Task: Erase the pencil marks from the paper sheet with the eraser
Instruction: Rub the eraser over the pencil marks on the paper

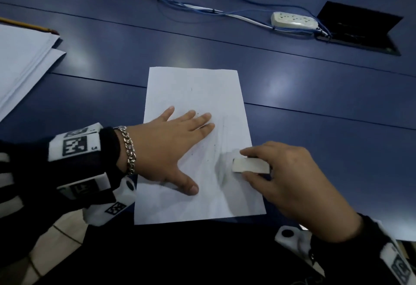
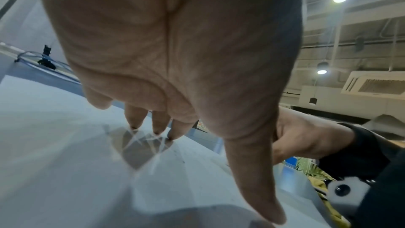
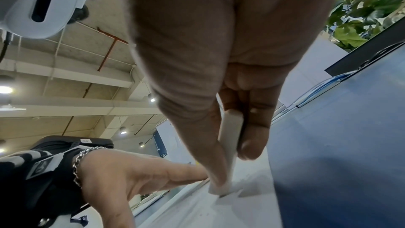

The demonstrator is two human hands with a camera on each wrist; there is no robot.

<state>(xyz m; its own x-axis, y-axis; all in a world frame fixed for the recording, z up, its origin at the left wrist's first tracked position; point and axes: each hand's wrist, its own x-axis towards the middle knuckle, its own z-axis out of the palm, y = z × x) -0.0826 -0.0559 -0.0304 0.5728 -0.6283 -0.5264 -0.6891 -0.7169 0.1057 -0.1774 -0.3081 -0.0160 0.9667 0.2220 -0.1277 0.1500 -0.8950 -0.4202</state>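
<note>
The sheet (image 1: 198, 86) was pinned mid-desk (image 1: 315, 149) by the left hand (image 1: 166, 149), fingers spread flat; the eraser (image 1: 251, 165) was pinched in the right hand (image 1: 299, 185) at its right edge. The unheld edge could be buckled or torn by hard strokes

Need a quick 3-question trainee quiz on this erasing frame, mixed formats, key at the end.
1. True or false: the left hand lies flat with fingers spread on the paper sheet.
2. Multiple choice: the right hand pinches the eraser over which part of the sheet? A) far left corner B) near right part C) far edge
3. Fill in: the yellow object beside the paper stack at far left is a ____.

Key: 1 true; 2 B; 3 pencil.
</note>
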